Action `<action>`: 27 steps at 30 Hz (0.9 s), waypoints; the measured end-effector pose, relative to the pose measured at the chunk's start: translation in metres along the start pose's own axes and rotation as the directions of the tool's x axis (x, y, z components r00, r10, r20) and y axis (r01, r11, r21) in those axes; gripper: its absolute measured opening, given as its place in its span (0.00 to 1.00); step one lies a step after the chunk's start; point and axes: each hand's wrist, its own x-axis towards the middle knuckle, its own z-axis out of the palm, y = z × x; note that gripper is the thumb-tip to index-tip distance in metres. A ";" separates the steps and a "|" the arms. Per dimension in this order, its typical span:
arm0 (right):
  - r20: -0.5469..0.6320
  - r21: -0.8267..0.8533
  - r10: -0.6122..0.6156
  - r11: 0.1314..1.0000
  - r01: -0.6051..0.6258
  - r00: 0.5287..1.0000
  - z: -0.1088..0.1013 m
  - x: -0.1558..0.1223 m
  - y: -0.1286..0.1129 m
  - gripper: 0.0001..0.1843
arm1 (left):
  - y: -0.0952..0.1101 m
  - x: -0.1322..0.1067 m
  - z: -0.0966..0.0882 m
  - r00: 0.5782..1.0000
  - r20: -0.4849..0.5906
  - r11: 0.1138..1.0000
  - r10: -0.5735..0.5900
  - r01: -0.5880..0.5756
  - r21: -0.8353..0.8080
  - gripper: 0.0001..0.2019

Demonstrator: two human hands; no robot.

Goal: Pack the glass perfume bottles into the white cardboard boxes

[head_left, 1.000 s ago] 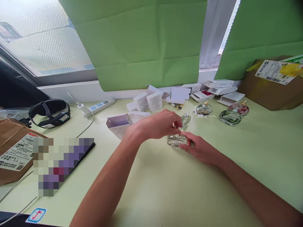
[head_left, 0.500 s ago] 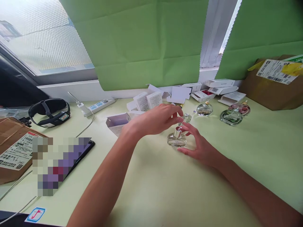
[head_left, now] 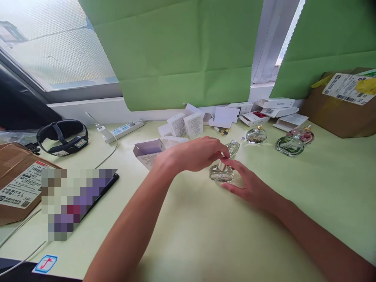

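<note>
A small clear glass perfume bottle [head_left: 221, 174] stands upright on the table with a short silver neck on top. Over that neck, my left hand [head_left: 195, 153] is bent down with its fingertips closed at the bottle's top; they hide most of it. My right hand [head_left: 249, 181] curves round the bottle's right side, thumb low by its base and index finger up near the neck. Just behind stands a faceted clear glass piece [head_left: 234, 147], partly covered by my fingers.
Other perfume bottles [head_left: 256, 135] stand to the right rear. Several white cartons [head_left: 194, 124] lie along the window wall, with an open carton [head_left: 149, 150] left of my hand. A cardboard box [head_left: 340, 109] is at the far right; a power strip [head_left: 125, 131] and headset [head_left: 62, 137] are left.
My left hand has come down onto the top of the perfume bottle, covering its silver neck. My right hand stays beside the bottle. The view has shifted slightly.
</note>
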 end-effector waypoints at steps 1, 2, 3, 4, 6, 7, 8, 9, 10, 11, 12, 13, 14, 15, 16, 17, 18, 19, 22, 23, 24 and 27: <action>0.003 0.004 0.002 1.000 -0.002 1.000 0.000 0.000 0.000 0.32 | 0.000 0.000 0.000 1.000 -0.007 1.000 0.003 -0.003 -0.002 0.16; 0.005 0.009 0.004 1.000 -0.004 1.000 0.000 0.000 0.000 0.32 | 0.000 -0.001 -0.001 1.000 -0.013 1.000 0.003 -0.004 -0.005 0.16; 0.007 0.012 0.006 1.000 -0.007 1.000 0.000 0.000 -0.001 0.32 | 0.001 -0.001 -0.001 1.000 -0.017 1.000 -0.001 0.001 -0.009 0.16; 0.006 0.015 0.008 1.000 -0.008 1.000 0.000 0.001 -0.001 0.31 | 0.001 -0.001 -0.002 1.000 -0.018 1.000 -0.011 0.011 -0.014 0.15; 0.002 0.017 0.008 1.000 -0.008 1.000 -0.001 0.001 -0.002 0.31 | 0.002 -0.001 -0.002 0.999 -0.011 0.999 -0.034 0.034 -0.029 0.15; -0.003 0.017 0.005 1.000 -0.005 1.000 0.000 0.002 -0.002 0.31 | 0.002 -0.001 -0.003 0.999 -0.003 0.998 -0.043 0.043 -0.036 0.15; -0.008 0.016 -0.001 1.000 0.001 1.000 0.000 0.002 -0.001 0.31 | 0.002 0.000 -0.003 0.999 0.004 0.998 -0.049 0.049 -0.043 0.15; -0.011 0.016 -0.008 1.000 0.008 1.000 0.000 0.002 -0.001 0.31 | 0.002 0.000 -0.003 0.999 0.008 0.997 -0.051 0.052 -0.050 0.14; -0.013 0.015 -0.015 1.000 0.015 1.000 0.000 0.002 0.000 0.31 | 0.001 0.000 -0.003 0.999 0.010 0.997 -0.050 0.051 -0.056 0.14; -0.014 0.013 -0.021 1.000 0.021 1.000 0.000 0.002 0.001 0.30 | 0.001 0.001 -0.003 0.999 0.009 0.997 -0.048 0.049 -0.059 0.14; -0.013 0.011 -0.026 1.000 0.027 1.000 0.001 0.002 0.002 0.30 | 0.001 0.001 -0.003 0.999 0.008 0.997 -0.046 0.046 -0.062 0.14; -0.011 0.008 -0.034 0.999 0.034 0.999 0.001 0.002 0.004 0.30 | 0.000 0.002 -0.003 0.999 0.006 0.997 -0.043 0.044 -0.064 0.14; -0.011 0.006 -0.046 0.999 0.046 0.999 0.001 0.002 0.004 0.29 | 0.000 0.002 -0.003 0.999 0.006 0.997 -0.042 0.043 -0.066 0.14; -0.014 0.004 -0.059 0.998 0.059 0.998 0.002 0.002 0.005 0.29 | -0.001 0.002 -0.003 0.999 0.006 0.997 -0.043 0.043 -0.067 0.14; -0.016 0.004 -0.070 0.998 0.071 0.997 0.002 0.003 0.006 0.29 | -0.001 0.003 -0.003 0.999 0.008 0.997 -0.045 0.045 -0.067 0.14; -0.018 0.003 -0.077 0.997 0.077 0.997 0.002 0.003 0.006 0.28 | -0.001 0.003 -0.003 0.999 0.011 0.997 -0.048 0.049 -0.067 0.14; -0.020 0.002 -0.077 0.997 0.077 0.997 0.002 0.003 0.006 0.27 | -0.001 0.003 -0.003 0.999 0.015 0.996 -0.052 0.053 -0.067 0.14; -0.023 0.000 -0.075 0.997 0.075 0.997 0.002 0.004 0.005 0.26 | -0.001 0.003 -0.002 0.998 0.019 0.996 -0.054 0.055 -0.067 0.14; -0.012 -0.013 -0.065 0.998 0.065 0.998 0.002 0.004 0.005 0.25 | -0.001 0.004 -0.002 0.998 0.026 0.996 -0.049 0.051 -0.072 0.14; -0.008 -0.017 -0.065 0.998 0.065 0.998 0.002 0.003 0.005 0.25 | -0.001 0.004 -0.002 0.999 0.026 0.996 -0.048 0.050 -0.074 0.14; -0.003 -0.020 -0.064 0.998 0.064 0.998 0.002 0.003 0.005 0.26 | -0.001 0.004 -0.002 0.999 0.025 0.996 -0.048 0.050 -0.075 0.14; -0.010 -0.017 -0.065 0.998 0.065 0.998 0.003 0.003 0.006 0.26 | -0.001 0.005 -0.001 0.998 0.022 0.996 -0.054 0.056 -0.076 0.14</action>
